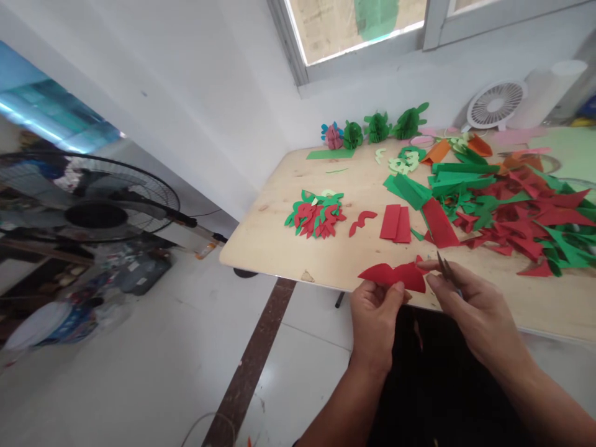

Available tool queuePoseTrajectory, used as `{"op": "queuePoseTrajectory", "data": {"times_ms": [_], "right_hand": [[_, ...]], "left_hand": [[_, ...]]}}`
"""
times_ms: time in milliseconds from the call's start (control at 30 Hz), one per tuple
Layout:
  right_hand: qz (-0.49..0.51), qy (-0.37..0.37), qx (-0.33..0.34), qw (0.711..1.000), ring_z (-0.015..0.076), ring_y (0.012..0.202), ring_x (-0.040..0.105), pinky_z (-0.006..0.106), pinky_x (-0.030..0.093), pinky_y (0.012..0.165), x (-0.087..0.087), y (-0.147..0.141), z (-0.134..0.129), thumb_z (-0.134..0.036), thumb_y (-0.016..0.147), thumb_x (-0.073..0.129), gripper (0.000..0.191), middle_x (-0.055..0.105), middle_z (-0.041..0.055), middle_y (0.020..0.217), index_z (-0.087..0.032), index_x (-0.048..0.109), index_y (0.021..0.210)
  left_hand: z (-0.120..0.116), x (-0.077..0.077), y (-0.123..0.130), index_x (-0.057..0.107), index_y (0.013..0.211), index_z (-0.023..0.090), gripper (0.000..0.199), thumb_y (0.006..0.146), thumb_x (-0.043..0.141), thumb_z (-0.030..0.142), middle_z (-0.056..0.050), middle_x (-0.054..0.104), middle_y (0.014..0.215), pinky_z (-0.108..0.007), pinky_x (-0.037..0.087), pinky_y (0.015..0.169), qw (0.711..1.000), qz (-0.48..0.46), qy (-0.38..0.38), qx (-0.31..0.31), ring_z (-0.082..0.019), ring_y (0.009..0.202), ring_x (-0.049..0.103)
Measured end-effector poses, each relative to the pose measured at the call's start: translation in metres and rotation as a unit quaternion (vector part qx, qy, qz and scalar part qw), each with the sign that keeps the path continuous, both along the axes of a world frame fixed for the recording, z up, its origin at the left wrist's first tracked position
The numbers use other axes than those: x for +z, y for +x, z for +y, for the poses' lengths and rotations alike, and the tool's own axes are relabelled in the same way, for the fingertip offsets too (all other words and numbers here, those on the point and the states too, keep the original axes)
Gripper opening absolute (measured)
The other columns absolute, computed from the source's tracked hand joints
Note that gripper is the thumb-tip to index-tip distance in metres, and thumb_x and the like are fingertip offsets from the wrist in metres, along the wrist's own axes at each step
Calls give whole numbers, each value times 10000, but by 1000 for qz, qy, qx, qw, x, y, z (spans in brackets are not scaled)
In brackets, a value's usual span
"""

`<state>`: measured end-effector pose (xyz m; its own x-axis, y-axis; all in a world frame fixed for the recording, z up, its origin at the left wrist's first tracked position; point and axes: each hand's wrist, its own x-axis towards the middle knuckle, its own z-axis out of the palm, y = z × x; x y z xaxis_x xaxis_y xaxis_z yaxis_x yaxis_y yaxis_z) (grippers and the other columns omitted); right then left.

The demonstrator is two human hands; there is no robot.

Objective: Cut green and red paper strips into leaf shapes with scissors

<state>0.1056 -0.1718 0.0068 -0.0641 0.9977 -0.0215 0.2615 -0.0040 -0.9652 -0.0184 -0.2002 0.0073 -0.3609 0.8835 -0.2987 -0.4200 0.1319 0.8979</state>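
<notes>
Close to the table's front edge, my left hand [376, 316] pinches a piece of red paper [393, 276] with a curved, partly cut outline. My right hand [470, 301] is closed around a pair of scissors [446, 268], whose blades point up and away from me. Its fingertips are at the right end of the red paper; whether they touch it I cannot tell. Beyond my hands lie folded red paper strips [395, 223] and a curved red cutout [362, 222]. Farther left is a pile of red and green leaf-like cutouts [316, 214].
Red and green paper scraps [521, 211] cover the table's right side. Green paper figures [378, 127] and a pink one [333, 136] stand along the wall. A small white fan [496, 105] is at the back right, and a large black fan [95, 214] stands left of the table [265, 233].
</notes>
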Motion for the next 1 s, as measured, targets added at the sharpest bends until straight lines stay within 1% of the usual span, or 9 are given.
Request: {"op": "queuePoseTrajectory", "data": {"times_ms": [133,333,400,467,567,633,733,800,1000], "right_hand": [[-69,5,46,997,167,628,533,257,416,567,5,1,8,-381,817,563,241,598,6,666,-203,675,935],[-110,21,50,992,172,616,546,264,424,562,7,-2,11,-361,812,557,208,631,9,676,-203,682,864],[-94,28,34,995,160,581,521,257,408,530,9,-2,12,-363,809,562,206,608,6,653,-204,679,868],[-58,22,20,998,137,518,456,244,358,472,8,0,11,-381,827,552,230,534,-14,594,-214,664,939],[46,-11,35,998,113,466,341,235,271,418,1,3,3,-432,885,481,281,390,-47,546,-235,613,1035],[113,-53,55,991,111,475,327,232,266,423,-6,3,-6,-459,916,420,305,373,-46,554,-223,600,990],[145,-144,86,975,107,491,317,224,256,429,-16,0,-20,-474,908,444,308,360,-46,550,-204,592,909],[163,-181,86,966,107,509,313,220,251,436,-19,-4,-27,-486,901,454,322,355,-43,559,-196,588,863],[193,-202,61,958,102,520,307,212,230,434,-18,-8,-29,-516,881,476,354,350,-41,556,-187,587,808]], "left_hand": [[-2,0,-1,642,658,133,136,701,684,256,-22,632,576,-225,444,532,998,29,-7,-60,-109,523,556],[1,-2,-5,649,637,128,146,705,679,254,-31,646,575,-231,444,543,996,40,-19,-83,-114,517,564],[3,-1,-6,649,622,124,156,704,685,253,-38,656,579,-232,454,574,997,42,-17,-63,-116,539,579],[5,-1,-7,650,633,124,142,700,690,242,-38,666,592,-233,468,617,999,31,-9,-20,-117,569,597],[8,1,-7,657,697,127,115,684,704,230,-29,679,640,-245,483,676,999,-13,8,33,-121,614,622],[9,2,-6,650,709,126,133,668,714,235,-27,676,650,-265,491,694,998,-39,14,50,-132,623,634],[10,4,-3,638,715,123,156,658,715,246,-33,669,648,-296,500,700,996,-61,17,59,-159,635,650],[11,5,-1,630,715,123,152,659,708,241,-32,664,654,-299,503,691,996,-63,15,63,-163,634,653],[11,7,1,599,716,126,138,687,685,230,-29,656,658,-316,512,703,994,-65,19,88,-155,617,652]]}}
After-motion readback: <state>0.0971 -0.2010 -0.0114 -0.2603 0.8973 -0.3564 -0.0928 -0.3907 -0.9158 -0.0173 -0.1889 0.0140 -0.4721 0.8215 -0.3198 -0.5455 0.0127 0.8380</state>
